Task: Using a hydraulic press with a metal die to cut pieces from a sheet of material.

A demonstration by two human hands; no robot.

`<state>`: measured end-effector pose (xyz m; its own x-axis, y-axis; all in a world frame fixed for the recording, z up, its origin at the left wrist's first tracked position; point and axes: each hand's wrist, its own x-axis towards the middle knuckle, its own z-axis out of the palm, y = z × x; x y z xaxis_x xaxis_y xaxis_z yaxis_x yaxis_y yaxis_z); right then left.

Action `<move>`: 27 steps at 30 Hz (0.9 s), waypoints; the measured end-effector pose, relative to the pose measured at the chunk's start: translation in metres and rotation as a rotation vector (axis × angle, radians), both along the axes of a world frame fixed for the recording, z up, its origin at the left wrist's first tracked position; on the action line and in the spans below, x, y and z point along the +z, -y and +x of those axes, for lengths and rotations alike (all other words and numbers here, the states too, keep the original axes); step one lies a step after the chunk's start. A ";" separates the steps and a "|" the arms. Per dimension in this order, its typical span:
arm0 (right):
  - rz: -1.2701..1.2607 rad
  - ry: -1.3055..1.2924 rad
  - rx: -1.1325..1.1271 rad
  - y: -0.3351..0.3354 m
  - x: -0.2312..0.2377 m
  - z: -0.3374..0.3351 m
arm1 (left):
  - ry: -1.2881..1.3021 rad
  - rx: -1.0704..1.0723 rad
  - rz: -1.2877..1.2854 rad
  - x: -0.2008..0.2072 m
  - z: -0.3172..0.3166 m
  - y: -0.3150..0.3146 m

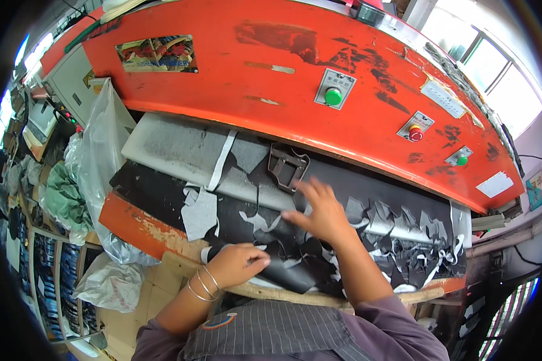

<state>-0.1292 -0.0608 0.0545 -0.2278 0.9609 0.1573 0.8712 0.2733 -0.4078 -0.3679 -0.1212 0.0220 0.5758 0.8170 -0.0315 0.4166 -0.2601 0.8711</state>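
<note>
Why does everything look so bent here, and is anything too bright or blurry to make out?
In the head view, wide fisheye distortion bows the orange-red machine, and the picture's rim falls to black; also in the head view, the window at upper right is washed out by glare, and the right hand looks slightly soft, perhaps from motion.

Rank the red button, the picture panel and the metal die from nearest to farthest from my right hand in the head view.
Nearest your right hand:
1. Metal die: just beyond the fingertips, slightly left.
2. Red button: up and right, on the orange machine.
3. Picture panel: far up and left, same machine.
</note>
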 end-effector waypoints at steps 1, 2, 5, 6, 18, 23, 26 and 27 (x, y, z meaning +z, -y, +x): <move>0.013 0.057 -0.071 -0.034 -0.012 -0.004 | 0.067 0.039 -0.040 0.004 0.006 -0.017; 0.008 0.057 -0.067 -0.059 -0.018 -0.012 | 0.066 0.065 -0.096 0.004 0.010 -0.033; -0.048 0.295 -0.157 -0.109 -0.020 -0.027 | 0.193 0.118 -0.155 -0.003 0.022 -0.074; -0.141 0.265 -0.144 -0.118 -0.020 -0.027 | 0.280 0.157 -0.203 -0.016 0.026 -0.086; -0.457 -1.090 0.220 0.015 -0.052 -0.018 | 0.735 0.107 -0.808 -0.027 0.029 -0.091; -0.357 -0.740 0.261 0.033 -0.049 -0.020 | 0.734 0.074 -0.786 -0.048 0.017 -0.061; -0.392 -0.576 0.228 0.040 -0.052 -0.020 | 0.866 0.126 -0.988 -0.041 0.011 -0.056; -0.381 -0.506 0.249 0.040 -0.051 -0.021 | 0.796 0.121 -0.997 -0.041 0.005 -0.058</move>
<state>-0.1506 -0.1007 0.0034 -0.4369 0.8988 -0.0364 0.4777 0.1975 -0.8560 -0.3625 -0.0633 -0.0189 0.6421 0.6871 -0.3401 -0.3318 0.6489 0.6847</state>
